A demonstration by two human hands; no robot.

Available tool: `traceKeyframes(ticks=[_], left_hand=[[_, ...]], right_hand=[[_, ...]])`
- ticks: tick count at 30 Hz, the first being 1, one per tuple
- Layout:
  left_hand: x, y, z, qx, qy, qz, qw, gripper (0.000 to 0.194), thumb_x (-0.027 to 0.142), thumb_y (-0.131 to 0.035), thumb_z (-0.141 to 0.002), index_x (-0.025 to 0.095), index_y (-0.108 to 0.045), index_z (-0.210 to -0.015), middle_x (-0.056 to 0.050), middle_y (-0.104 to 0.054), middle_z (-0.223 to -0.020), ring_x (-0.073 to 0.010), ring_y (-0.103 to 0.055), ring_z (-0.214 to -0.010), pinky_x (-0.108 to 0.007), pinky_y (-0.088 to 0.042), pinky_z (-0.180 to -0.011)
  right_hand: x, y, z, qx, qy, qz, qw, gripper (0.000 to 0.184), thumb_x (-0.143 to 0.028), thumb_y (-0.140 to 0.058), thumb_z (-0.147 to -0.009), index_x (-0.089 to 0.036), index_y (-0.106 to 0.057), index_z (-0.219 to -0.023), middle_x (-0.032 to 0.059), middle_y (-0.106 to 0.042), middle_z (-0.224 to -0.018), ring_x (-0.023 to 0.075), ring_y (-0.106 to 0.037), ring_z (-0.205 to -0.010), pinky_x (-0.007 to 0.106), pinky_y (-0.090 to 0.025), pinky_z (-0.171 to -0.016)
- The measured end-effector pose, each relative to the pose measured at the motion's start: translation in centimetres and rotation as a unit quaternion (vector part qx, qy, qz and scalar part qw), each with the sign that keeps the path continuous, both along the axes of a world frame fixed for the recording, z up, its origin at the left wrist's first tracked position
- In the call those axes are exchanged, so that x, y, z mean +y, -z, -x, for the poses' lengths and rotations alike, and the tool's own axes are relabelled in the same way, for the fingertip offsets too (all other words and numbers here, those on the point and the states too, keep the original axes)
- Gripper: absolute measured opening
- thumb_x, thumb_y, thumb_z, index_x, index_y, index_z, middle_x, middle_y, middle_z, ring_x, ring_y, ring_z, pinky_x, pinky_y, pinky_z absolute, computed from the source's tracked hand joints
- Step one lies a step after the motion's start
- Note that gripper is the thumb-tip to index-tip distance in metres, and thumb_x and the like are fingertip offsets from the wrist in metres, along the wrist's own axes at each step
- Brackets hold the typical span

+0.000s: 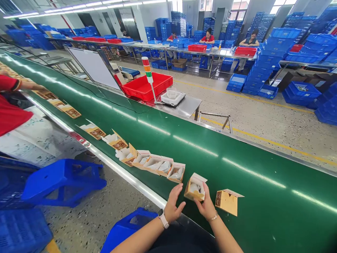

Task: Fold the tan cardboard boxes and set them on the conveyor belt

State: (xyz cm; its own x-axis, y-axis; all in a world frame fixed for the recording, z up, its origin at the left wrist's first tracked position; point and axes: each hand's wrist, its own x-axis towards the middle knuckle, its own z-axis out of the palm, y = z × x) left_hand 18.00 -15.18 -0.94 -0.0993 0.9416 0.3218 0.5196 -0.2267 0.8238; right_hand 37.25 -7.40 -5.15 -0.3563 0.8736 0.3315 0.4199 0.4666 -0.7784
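Note:
A small open cardboard box (pixel 195 187) with a white item inside rests on the green conveyor belt (pixel 210 154) in front of me. My right hand (pixel 206 206) grips its near side, fingers curled round the box. My left hand (pixel 173 203), with a watch on the wrist, hovers just left of the box with fingers apart, touching nothing. Another small box (pixel 228 201) lies on its side just right of my right hand. A row of several open boxes (pixel 155 164) runs away to the left along the belt's near edge.
A person in red (pixel 10 105) works at the belt on the far left. Blue stools (pixel 63 179) stand on the floor beside me. Across the belt are a red crate (pixel 146 86), a scale (pixel 173 97) and a signal light (pixel 147 70). Stacked blue crates (pixel 273 56) and seated workers fill the background.

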Motion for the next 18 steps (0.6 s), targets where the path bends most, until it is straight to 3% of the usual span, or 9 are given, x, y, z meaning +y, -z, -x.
traceKeyframes(ticks=[3,6,8,11,13,14,16,18], left_hand=[[0.2,-0.2,0.6,0.107,0.190,0.018,0.976,0.039,0.042,-0.052,-0.083,0.028,-0.060,-0.119,-0.012,-0.063,-0.121,-0.0321,-0.048,-0.125,-0.048,-0.042,-0.093],[0.5,-0.4,-0.3,0.115,0.252,0.067,0.958,0.026,0.039,-0.052,-0.083,0.033,-0.068,-0.102,-0.007,-0.070,-0.104,-0.0305,-0.049,-0.121,-0.050,-0.038,-0.097],[0.5,-0.3,-1.5,0.047,0.211,0.063,0.974,0.022,0.037,-0.051,-0.084,0.029,-0.069,-0.094,-0.008,-0.070,-0.095,-0.0291,-0.052,-0.116,-0.050,-0.039,-0.098],[0.8,-0.4,-3.4,-0.122,0.054,0.089,0.987,0.018,0.037,-0.055,-0.082,0.021,-0.062,-0.087,-0.009,-0.064,-0.090,-0.0252,-0.059,-0.099,-0.044,-0.048,-0.086],[1.3,-0.6,-4.3,-0.220,-0.006,0.177,0.959,0.022,0.036,-0.065,-0.075,0.020,-0.057,-0.088,-0.007,-0.061,-0.090,-0.0215,-0.061,-0.088,-0.037,-0.052,-0.074],[1.6,-0.9,-4.7,-0.259,-0.004,0.234,0.937,0.027,0.034,-0.069,-0.071,0.020,-0.056,-0.090,-0.006,-0.061,-0.090,-0.0201,-0.061,-0.085,-0.034,-0.052,-0.071],[2.2,-1.4,-5.2,-0.318,0.028,0.331,0.888,0.035,0.030,-0.075,-0.065,0.019,-0.055,-0.091,-0.006,-0.062,-0.091,-0.0185,-0.061,-0.082,-0.031,-0.052,-0.069],[2.6,-1.8,-5.4,-0.354,0.037,0.378,0.855,0.037,0.029,-0.077,-0.063,0.019,-0.055,-0.091,-0.006,-0.062,-0.094,-0.0178,-0.061,-0.081,-0.031,-0.052,-0.070]], right_hand=[[-3.7,0.0,-2.3,-0.024,-0.042,-0.011,0.999,0.045,-0.039,-0.052,-0.081,-0.025,-0.053,-0.124,0.0119,-0.041,-0.138,0.0309,-0.044,-0.128,0.051,-0.044,-0.100],[-5.3,-1.1,-1.9,-0.006,-0.051,-0.003,0.999,0.035,-0.045,-0.052,-0.080,-0.024,-0.065,-0.104,0.0116,-0.037,-0.140,0.0329,-0.044,-0.128,0.051,-0.043,-0.100],[-5.9,-1.7,-0.8,0.039,0.007,0.027,0.999,0.034,-0.047,-0.052,-0.081,-0.021,-0.066,-0.098,0.0145,-0.039,-0.137,0.0326,-0.047,-0.124,0.050,-0.043,-0.100],[-6.5,-1.6,0.7,0.149,0.173,0.129,0.965,0.034,-0.045,-0.052,-0.083,-0.021,-0.055,-0.107,0.0156,-0.051,-0.122,0.0274,-0.057,-0.111,0.046,-0.048,-0.093],[-6.9,-1.4,1.1,0.211,0.227,0.207,0.928,0.042,-0.046,-0.053,-0.082,-0.022,-0.044,-0.115,0.0130,-0.056,-0.111,0.0238,-0.062,-0.100,0.041,-0.053,-0.084],[-7.0,-1.4,1.1,0.222,0.231,0.237,0.917,0.045,-0.047,-0.053,-0.081,-0.023,-0.041,-0.116,0.0119,-0.057,-0.108,0.0229,-0.063,-0.097,0.040,-0.054,-0.080],[-7.4,-1.8,1.0,0.202,0.243,0.251,0.915,0.048,-0.049,-0.052,-0.080,-0.023,-0.038,-0.118,0.0118,-0.057,-0.108,0.0235,-0.062,-0.098,0.040,-0.054,-0.079],[-7.9,-2.7,1.2,0.141,0.273,0.197,0.931,0.054,-0.051,-0.053,-0.079,-0.022,-0.036,-0.122,0.0153,-0.052,-0.118,0.0270,-0.056,-0.110,0.044,-0.050,-0.087]])
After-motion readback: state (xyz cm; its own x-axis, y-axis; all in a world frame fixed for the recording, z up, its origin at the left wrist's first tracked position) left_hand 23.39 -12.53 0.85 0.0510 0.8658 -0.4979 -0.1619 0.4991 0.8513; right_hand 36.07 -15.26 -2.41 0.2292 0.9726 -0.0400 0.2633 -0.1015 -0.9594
